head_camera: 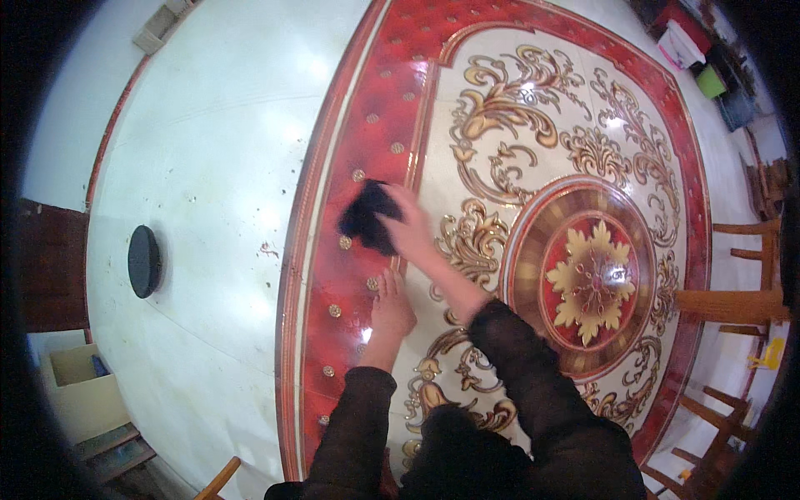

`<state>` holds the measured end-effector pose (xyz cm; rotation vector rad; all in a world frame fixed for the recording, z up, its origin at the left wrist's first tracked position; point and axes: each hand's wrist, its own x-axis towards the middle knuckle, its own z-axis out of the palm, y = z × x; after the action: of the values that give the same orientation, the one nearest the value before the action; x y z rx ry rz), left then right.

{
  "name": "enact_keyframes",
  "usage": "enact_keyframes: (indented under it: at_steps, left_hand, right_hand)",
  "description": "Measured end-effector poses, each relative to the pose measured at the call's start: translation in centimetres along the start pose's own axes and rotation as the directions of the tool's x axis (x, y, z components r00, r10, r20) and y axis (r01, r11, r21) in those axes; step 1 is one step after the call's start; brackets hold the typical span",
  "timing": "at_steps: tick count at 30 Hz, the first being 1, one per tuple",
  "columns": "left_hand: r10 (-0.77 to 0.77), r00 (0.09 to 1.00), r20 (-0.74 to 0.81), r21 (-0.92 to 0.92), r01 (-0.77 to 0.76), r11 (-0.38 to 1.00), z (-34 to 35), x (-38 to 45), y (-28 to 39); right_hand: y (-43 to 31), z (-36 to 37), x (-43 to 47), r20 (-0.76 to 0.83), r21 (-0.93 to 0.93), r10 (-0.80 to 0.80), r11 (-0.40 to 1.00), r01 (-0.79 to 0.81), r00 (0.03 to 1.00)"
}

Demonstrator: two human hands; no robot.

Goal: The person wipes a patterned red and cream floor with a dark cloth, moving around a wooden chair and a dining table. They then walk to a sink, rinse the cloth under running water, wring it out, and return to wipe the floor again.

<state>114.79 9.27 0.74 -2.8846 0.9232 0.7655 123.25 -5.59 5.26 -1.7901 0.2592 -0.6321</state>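
Below me lies a floor of decorated tiles, with a red border (350, 275) dotted with gold rosettes and a cream field (431, 162) of gold scrollwork. A black cloth (370, 215) is bunched under my right hand (403, 222), which grips its right side and presses it on the red border; hand and cloth are slightly blurred. Just below it, my left hand (392, 306) rests flat on the border with its fingers a little apart and holds nothing. Both forearms wear dark sleeves. A round medallion (590, 278) with a gold leaf pattern lies to the right of my right forearm.
On the white floor (212, 187) at left is a round black object (144, 261), with small bits of debris nearby. A light box (81, 390) stands lower left, a wooden piece (219, 478) at the bottom. Wooden furniture (728, 306) and a white tub (680, 45) line the right.
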Motion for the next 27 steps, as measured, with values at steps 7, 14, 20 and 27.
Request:
enact_keyframes:
  at_steps: [7,14,20,27]
  left_hand:
    - [-0.029,0.990,0.136,-0.051,0.036,0.998,-1.0,0.4,-0.2]
    - [0.035,0.990,0.137,-0.212,-0.006,0.977,-3.4,0.0,0.7]
    - [0.013,0.987,0.158,-0.182,0.016,0.983,-3.7,-0.3,0.9]
    - [-0.027,0.947,0.319,-0.120,0.069,0.990,-3.5,2.1,-1.3]
  right_hand:
    - [6.3,-27.5,-8.7,-0.535,-0.533,0.122,0.720,-0.446,0.836]
    - [13.0,-20.9,-1.1,-0.367,-0.880,-0.184,0.387,-0.276,0.912]
    - [6.4,4.4,4.3,0.272,-0.467,-0.182,0.833,0.295,0.945]
    - [1.0,5.5,-0.2,0.251,0.121,0.117,0.981,-0.151,0.961]
